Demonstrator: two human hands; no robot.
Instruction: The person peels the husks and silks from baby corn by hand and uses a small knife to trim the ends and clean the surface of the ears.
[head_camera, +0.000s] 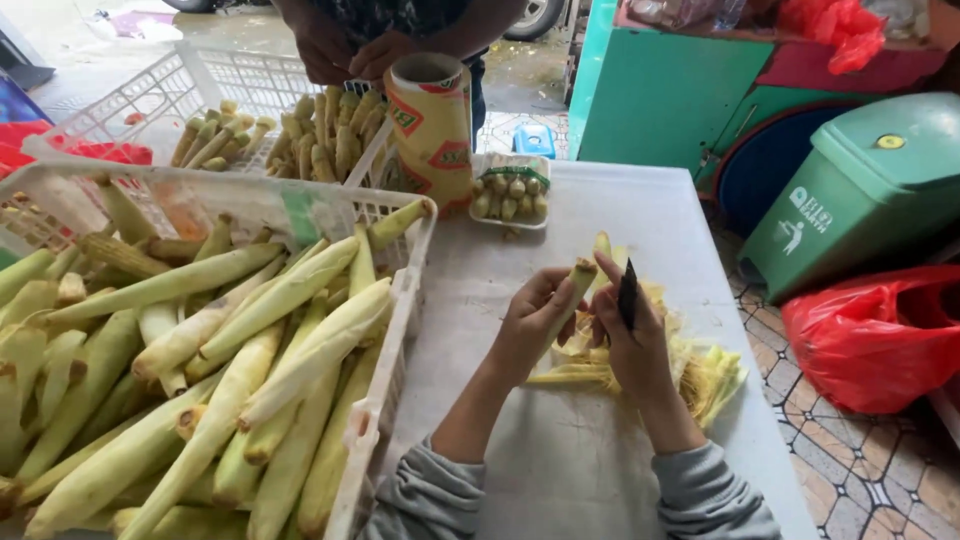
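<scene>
My left hand (528, 322) grips a small husked baby corn ear (577, 280), held upright over the white table (560, 460). My right hand (630, 335) holds a dark knife (627, 293) with its blade pointing up, close against the ear. Under both hands lies a heap of pale yellow husks and silk (700, 370). Grey sleeves cover both forearms.
A white plastic crate (395, 330) full of unpeeled ears stands at the left. Behind it another crate (180, 90) holds peeled ears. A foam tray of peeled corn (510, 195) and a roll of wrap (432, 125) stand at the back, where another person's hands (350, 55) work. A green bin (865, 190) and a red bag (880, 335) stand at the right.
</scene>
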